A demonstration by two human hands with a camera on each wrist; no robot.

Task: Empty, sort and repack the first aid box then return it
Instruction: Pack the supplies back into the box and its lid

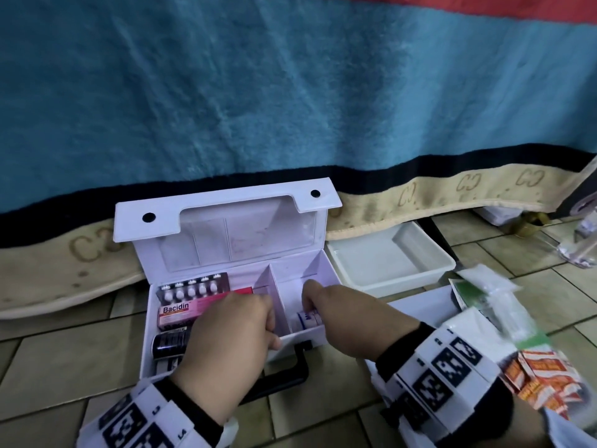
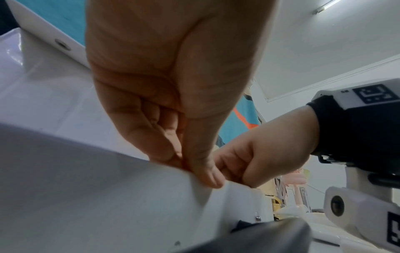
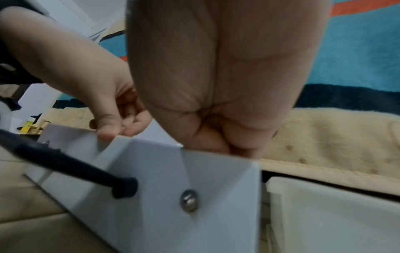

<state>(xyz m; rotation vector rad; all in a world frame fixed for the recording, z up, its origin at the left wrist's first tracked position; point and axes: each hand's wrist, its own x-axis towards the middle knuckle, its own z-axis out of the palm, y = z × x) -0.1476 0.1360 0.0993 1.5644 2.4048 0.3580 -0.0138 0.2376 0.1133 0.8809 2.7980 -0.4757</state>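
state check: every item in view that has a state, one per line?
first aid box: lid open, upright, partly packed
Bacidin carton: closed, flat in left compartment
blister pack: pills intact, in left compartment
white tray: out of the box, empty
left hand: fingers curled over the box's front rim
right hand: reaching into right compartment, grip hidden

Open lid (image 1: 226, 218) walls the box's (image 1: 303, 334) back; tray (image 1: 387, 253) crowds its right.

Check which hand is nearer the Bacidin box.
Left. The left hand overlaps the Bacidin box in the left compartment; the right hand reaches into the right compartment, past the divider.
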